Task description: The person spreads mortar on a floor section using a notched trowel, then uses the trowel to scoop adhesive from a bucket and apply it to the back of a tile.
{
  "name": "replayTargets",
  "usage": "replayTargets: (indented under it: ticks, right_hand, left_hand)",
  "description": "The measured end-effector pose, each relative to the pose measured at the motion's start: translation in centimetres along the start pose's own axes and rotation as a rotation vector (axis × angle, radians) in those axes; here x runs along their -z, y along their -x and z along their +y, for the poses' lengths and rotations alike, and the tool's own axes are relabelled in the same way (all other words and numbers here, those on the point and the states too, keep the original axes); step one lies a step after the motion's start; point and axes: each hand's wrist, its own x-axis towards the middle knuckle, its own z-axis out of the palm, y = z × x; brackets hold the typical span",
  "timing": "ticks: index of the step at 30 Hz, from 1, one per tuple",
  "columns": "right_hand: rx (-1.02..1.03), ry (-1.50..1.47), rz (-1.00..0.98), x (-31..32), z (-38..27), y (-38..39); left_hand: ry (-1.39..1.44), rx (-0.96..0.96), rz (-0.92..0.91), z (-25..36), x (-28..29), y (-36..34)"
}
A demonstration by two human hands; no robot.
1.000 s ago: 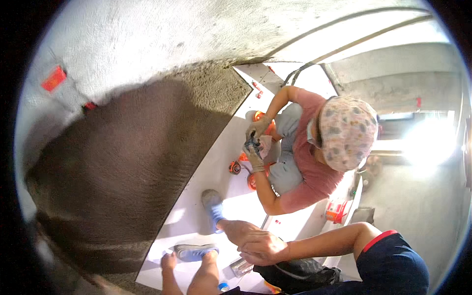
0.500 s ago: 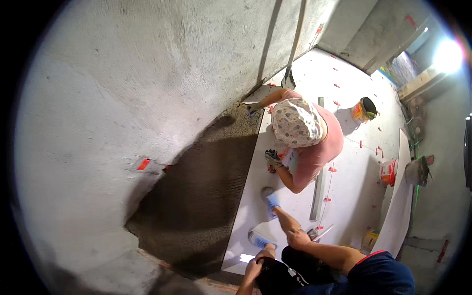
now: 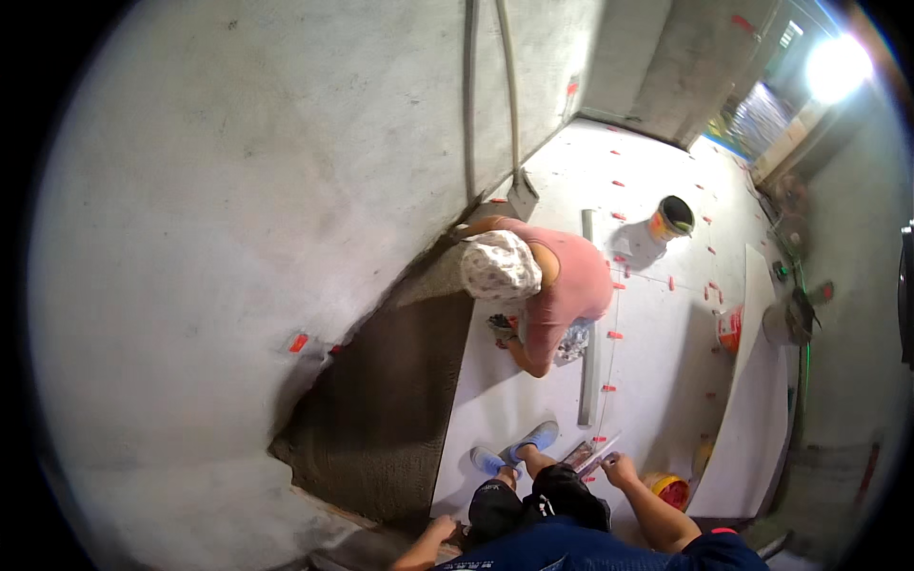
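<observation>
The right hand (image 3: 621, 470) has curled fingers; whether they grip anything cannot be told. A long, flat, shiny tool (image 3: 599, 455) lies immediately to the left of these fingers, its near part at or just beside the fingertips, contact unclear. Just behind and to the right of them stands a yellow-rimmed bucket (image 3: 670, 491) with a reddish inside. Ahead of the fingers, slightly left, a long metal straightedge (image 3: 587, 319) rests on the pale tiles (image 3: 657, 362), with red tile-levelling wedges (image 3: 609, 388) nearby.

The left hand (image 3: 441, 529) is loosely bent beside the dark shorts (image 3: 497, 506); its grip cannot be made out. Ahead and to the left of its fingers spreads the dark mortar bed (image 3: 381, 409). Well ahead of both hands, a co-worker (image 3: 571, 271) in a pink top bends over the bed's edge.
</observation>
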Motion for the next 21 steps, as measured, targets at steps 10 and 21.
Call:
replayTargets:
  ticks: [10,21]
  right_hand:
    - [-0.400,-0.210,0.065,4.2,9.6,3.3]
    - [-0.598,-0.542,0.426,8.3,12.1,1.0]
  left_hand:
    - [-0.386,-0.424,0.199,24.2,5.1,-12.2]
    - [-0.401,-0.173,-0.236,38.5,4.8,-12.0]
